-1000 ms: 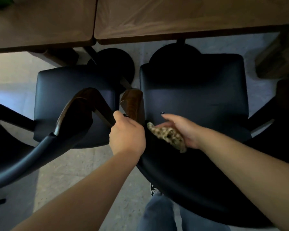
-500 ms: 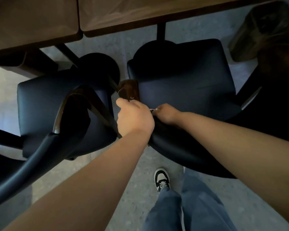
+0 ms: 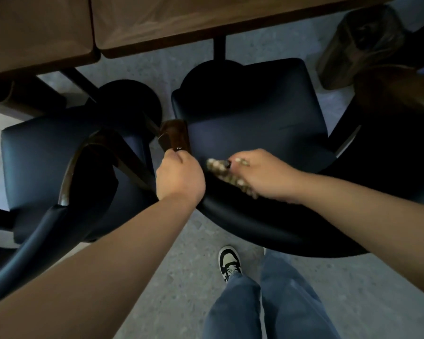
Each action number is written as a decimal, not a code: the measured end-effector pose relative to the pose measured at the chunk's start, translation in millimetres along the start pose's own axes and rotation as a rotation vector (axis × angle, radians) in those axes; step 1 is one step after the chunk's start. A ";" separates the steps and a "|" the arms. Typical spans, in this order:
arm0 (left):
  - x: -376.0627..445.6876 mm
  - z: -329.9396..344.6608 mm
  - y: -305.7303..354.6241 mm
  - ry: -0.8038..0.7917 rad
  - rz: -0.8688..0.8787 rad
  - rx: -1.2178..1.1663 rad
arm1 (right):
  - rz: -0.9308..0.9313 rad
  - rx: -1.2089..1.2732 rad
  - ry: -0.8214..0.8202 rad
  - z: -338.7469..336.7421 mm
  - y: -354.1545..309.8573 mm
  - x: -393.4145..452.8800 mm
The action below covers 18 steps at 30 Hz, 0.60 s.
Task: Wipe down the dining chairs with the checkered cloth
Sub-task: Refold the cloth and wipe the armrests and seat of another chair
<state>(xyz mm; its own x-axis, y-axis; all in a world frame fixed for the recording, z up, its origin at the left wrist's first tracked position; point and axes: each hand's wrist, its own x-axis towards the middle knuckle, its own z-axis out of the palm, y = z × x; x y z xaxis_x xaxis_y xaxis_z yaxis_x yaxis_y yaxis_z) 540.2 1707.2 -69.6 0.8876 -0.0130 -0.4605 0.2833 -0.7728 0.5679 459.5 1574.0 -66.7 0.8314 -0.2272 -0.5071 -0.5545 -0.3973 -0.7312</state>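
Gripping wooden armrest end (image 3: 175, 135) with left hand (image 3: 180, 176); pressing checkered cloth (image 3: 227, 173) under right hand (image 3: 260, 174), fingers curled, against black dining chair (image 3: 255, 113) backrest, beside left hand.

The right chair's seat (image 3: 255, 123) is showing smooth, dark, leather-like upholstery with a soft sheen, and the left chair's seat (image 3: 39, 152) is looking the same. The wooden armrest end (image 3: 175, 135) is gleaming with glossy dark varnish, as is the left chair's curved wooden arm (image 3: 83, 155). The checkered cloth (image 3: 220, 168) is looking soft and woven. The desk (image 3: 157, 18) is showing matt brown wood grain. The floor (image 3: 176, 265) is looking like speckled grey stone. The trousers (image 3: 267, 309) are appearing as blue denim.
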 end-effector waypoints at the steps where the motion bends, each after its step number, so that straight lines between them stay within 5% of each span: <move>1: 0.2 0.2 -0.2 0.003 -0.002 0.004 | 0.076 0.013 0.042 0.7 4.9 16.7; 7: 0.8 1.4 -1.0 0.016 -0.022 0.000 | 0.350 -0.090 -0.141 57.1 37.9 85.6; 18: 1.6 1.9 -0.4 0.032 -0.020 -0.017 | -0.124 -0.125 0.075 40.2 -21.6 -0.5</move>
<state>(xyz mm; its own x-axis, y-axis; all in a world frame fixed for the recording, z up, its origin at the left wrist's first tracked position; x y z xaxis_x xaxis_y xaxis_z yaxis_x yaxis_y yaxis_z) 540.8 1706.2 -71.9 0.8927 0.0225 -0.4501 0.3070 -0.7616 0.5707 469.7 1618.4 -69.0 0.8959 -0.2337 -0.3778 -0.4430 -0.5329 -0.7209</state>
